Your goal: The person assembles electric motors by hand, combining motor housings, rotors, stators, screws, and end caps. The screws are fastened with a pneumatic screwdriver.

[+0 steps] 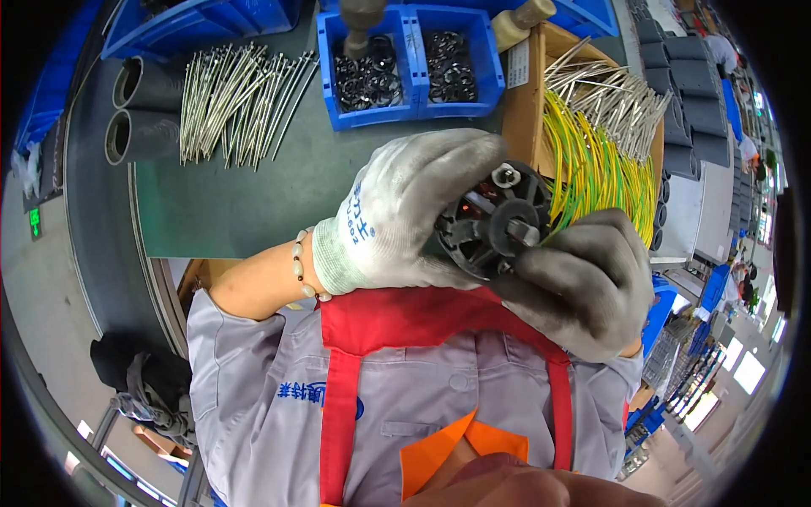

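My left hand [414, 203], in a white glove with grey-coated fingers, is wrapped round what looks like a small electric motor [498, 220]. The motor has a round black spoked end, a metal shaft stub in its middle and copper-coloured windings showing between the spokes. A shiny metal bolt end or nut [506, 175] sits near its upper rim. My right hand [583, 279], in a dark-stained glove, is closed at the motor's lower right rim. Its fingertips are pinched together beside the shaft, and whatever they grip is hidden.
Long thin metal bolts [241, 101] lie on the green bench [220, 211]. A blue two-part bin [414, 118] holds small dark metal pieces; a dark tool [361, 21] hangs above it. A cardboard box [524, 101] holds metal rods and yellow-green wires [596, 169]. Black tubes [139, 135] lie left.
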The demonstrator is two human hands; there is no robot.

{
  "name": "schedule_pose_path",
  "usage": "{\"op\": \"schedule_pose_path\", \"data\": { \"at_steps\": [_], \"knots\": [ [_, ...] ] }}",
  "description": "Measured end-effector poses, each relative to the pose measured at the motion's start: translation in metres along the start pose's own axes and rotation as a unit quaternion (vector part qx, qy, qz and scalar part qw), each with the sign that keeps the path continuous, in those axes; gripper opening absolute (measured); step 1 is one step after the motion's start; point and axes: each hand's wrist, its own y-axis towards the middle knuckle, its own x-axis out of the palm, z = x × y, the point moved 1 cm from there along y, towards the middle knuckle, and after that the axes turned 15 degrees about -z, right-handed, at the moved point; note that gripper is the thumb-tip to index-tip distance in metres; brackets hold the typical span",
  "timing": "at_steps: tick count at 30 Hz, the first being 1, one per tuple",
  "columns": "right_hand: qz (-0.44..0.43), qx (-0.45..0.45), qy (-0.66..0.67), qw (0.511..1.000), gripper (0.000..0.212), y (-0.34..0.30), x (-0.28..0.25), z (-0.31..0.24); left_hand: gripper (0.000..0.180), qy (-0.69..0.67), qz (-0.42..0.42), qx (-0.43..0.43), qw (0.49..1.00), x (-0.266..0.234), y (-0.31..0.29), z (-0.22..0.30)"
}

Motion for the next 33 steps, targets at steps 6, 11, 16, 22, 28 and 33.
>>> {"op": "schedule_pose_path", "data": {
  "at_steps": [6,11,16,22,28,33],
  "knots": [
    [-0.003,-0.028,0.027,0.999,0.041,0.004,-0.002,0.004,0.105,-0.037,-0.021,0.028,0.999,0.0,-0.002,-0.005],
    [-0.063,-0.029,0.057,0.996,0.042,0.013,-0.011,0.007,0.099,-0.05,-0.062,0.046,0.996,-0.014,0.007,-0.008],
    [-0.051,-0.049,0.048,0.996,0.044,0.014,-0.009,0.008,0.097,-0.1,-0.076,0.056,0.991,-0.016,0.012,-0.011],
    [-0.038,-0.007,0.035,0.999,0.044,0.015,-0.007,0.001,0.101,-0.072,-0.074,0.047,0.994,-0.015,0.006,-0.006],
    [-0.003,-0.044,0.025,0.999,0.037,0.008,0.002,0.007,0.103,-0.037,-0.076,0.013,0.996,-0.015,0.002,0.002],
    [0.065,-0.061,0.066,0.994,0.035,0.013,0.017,0.02,0.104,-0.019,-0.067,-0.003,0.998,-0.012,0.001,0.0]
  ]
}}
